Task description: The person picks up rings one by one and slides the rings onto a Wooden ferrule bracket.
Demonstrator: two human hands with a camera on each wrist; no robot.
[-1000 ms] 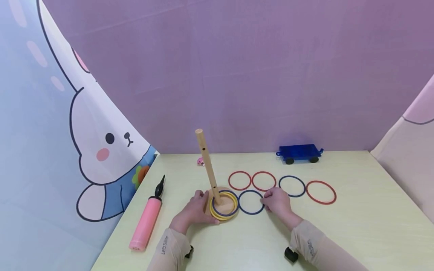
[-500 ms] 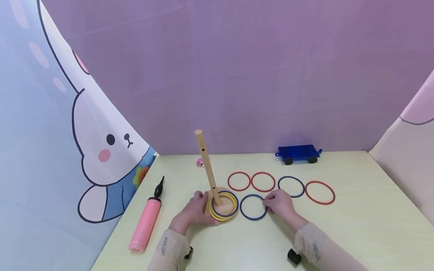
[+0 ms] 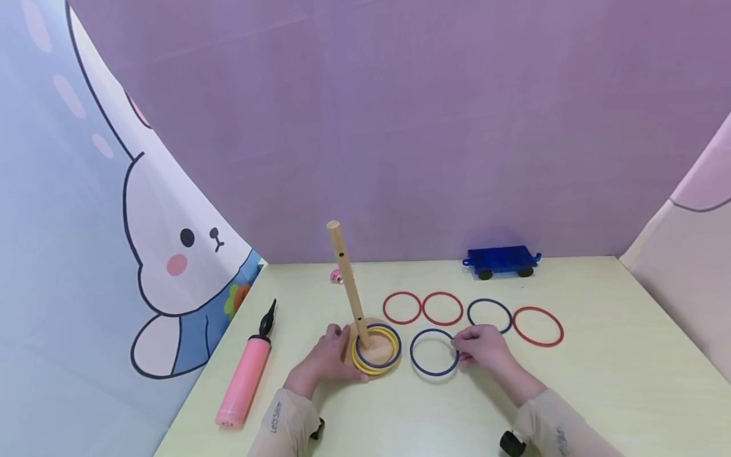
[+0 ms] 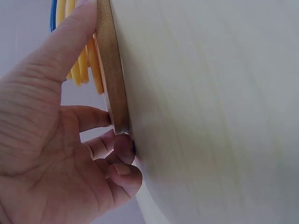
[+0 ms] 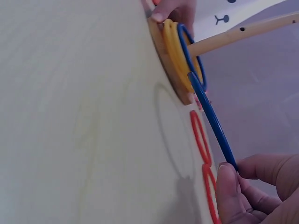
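My left hand [image 3: 325, 358] grips the edge of the round wooden base [image 4: 112, 70], thumb on one side and fingers on the other. A wooden post [image 3: 349, 279] rises from that base. Around its foot lie several yellow rings [image 5: 174, 51] with a blue ring [image 5: 183, 35] on top. To the right, my right hand [image 3: 485, 348] pinches another blue ring [image 5: 215, 123] between thumb and fingers at its right side. In the right wrist view this ring is raised off the table, its shadow falling below it.
Behind my right hand lie three red rings [image 3: 401, 323] and one blue ring [image 3: 490, 299] in a row. A blue toy wagon [image 3: 501, 259] stands at the back, near a purple backdrop [image 3: 400, 127]. On the left lies a pink hand pump [image 3: 245, 381]; a small pink object [image 3: 335, 276] sits behind the post.
My right hand has moved right and slightly nearer with the pinched blue ring, which has come away from beside the base and risen. The left hand stays on the base.
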